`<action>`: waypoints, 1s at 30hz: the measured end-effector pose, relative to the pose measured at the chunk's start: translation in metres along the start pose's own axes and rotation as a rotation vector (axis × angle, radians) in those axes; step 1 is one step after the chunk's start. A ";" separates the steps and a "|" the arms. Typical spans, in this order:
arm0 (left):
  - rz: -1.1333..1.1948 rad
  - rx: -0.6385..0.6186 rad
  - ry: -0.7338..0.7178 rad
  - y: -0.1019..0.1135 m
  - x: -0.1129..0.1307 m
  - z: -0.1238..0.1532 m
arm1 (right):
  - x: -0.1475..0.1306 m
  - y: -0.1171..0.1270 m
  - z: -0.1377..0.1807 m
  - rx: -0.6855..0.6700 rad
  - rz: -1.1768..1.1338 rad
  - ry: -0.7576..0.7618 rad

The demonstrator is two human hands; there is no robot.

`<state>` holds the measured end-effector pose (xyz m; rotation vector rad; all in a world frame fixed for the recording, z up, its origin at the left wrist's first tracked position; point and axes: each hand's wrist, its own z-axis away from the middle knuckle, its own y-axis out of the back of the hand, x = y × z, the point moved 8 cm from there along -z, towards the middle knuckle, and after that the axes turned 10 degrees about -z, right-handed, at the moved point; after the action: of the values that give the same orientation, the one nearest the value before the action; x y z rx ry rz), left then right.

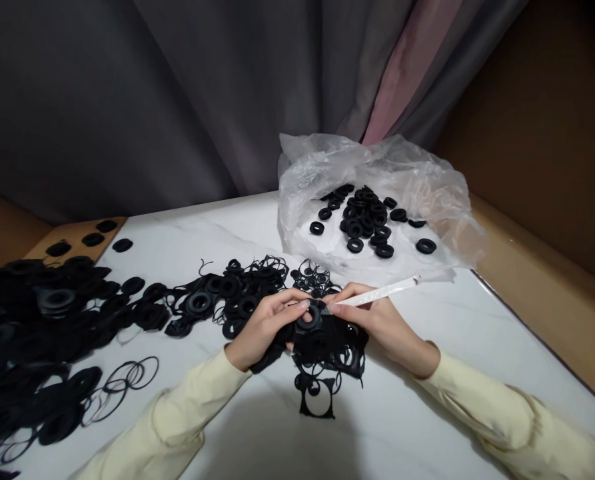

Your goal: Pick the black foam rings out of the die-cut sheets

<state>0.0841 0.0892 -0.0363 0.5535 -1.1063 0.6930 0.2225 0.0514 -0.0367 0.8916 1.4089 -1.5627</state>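
My left hand [264, 327] is closed around a black rubber sheet [327, 357] with round cut-outs, pinching a black ring [309, 317] that sits in it. My right hand [372, 317] grips a white pen-like tool [382, 291], its tip touching that ring. The sheet hangs down from both hands over the white table [402, 413]. Both arms wear pale yellow sleeves.
A crumpled clear plastic bag [412, 173] at the back right holds several loose black rings [364, 217]. A large heap of black rubber scraps and rings [37, 320] covers the left side. More scraps [237, 293] lie just behind my hands. Grey curtains hang behind.
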 end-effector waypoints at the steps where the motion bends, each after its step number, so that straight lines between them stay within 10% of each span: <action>1: -0.007 0.006 0.002 0.000 0.000 0.000 | 0.001 0.002 0.000 0.021 0.037 -0.011; 30: -0.185 0.063 -0.080 0.001 0.004 0.003 | 0.007 0.005 0.000 0.061 -0.008 -0.095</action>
<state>0.0830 0.0888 -0.0310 0.7334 -1.0949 0.5504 0.2241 0.0507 -0.0453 0.8375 1.3056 -1.6394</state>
